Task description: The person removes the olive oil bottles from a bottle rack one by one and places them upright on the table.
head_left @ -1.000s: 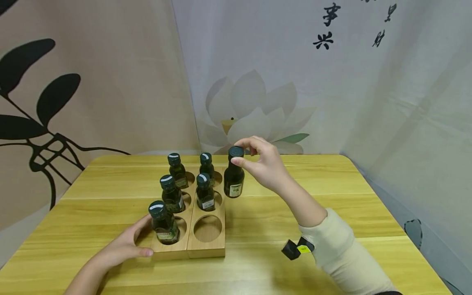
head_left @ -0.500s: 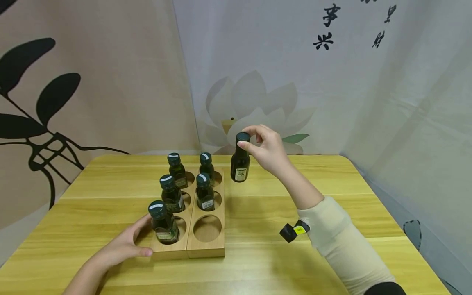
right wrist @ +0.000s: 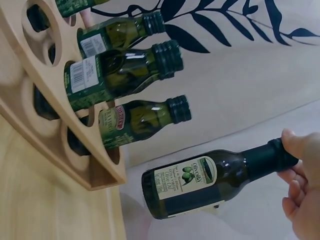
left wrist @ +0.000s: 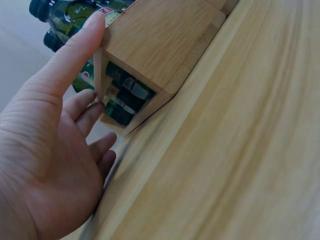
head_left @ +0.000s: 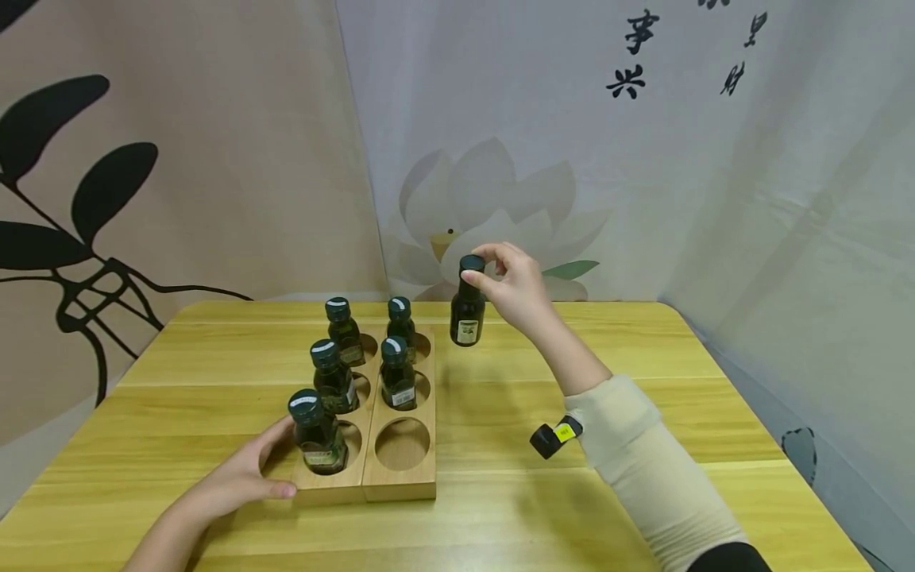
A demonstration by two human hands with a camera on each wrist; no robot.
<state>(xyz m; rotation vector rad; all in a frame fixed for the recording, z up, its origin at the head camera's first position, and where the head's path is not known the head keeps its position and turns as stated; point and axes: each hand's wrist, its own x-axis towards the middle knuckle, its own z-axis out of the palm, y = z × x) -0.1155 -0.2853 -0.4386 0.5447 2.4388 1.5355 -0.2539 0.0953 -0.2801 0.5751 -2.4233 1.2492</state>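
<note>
My right hand (head_left: 520,292) pinches a dark olive oil bottle (head_left: 468,321) by its black cap, between thumb and fingers. The bottle hangs in the air just right of the wooden rack (head_left: 399,486), over the table's far half. Its cream label with green olives shows in the right wrist view, where the bottle (right wrist: 186,181) lies sideways in the picture. At the rack's front left corner rests my left hand (head_left: 239,475), thumb against the front and fingers along the side. In the left wrist view the left hand (left wrist: 60,145) has its thumb extended and other fingers loosely bent.
Several green bottles stand in the rack's round holes, among them a front left bottle (head_left: 319,437). The front right hole (head_left: 403,445) shows its wooden floor. A yellow wooden table (head_left: 608,342) lies beneath, and a printed curtain (head_left: 250,175) hangs behind it.
My right hand has lifted the olive oil bottle and carried it away from me, slightly right, slowing over the last half second. My left hand and the rack have stayed put.
</note>
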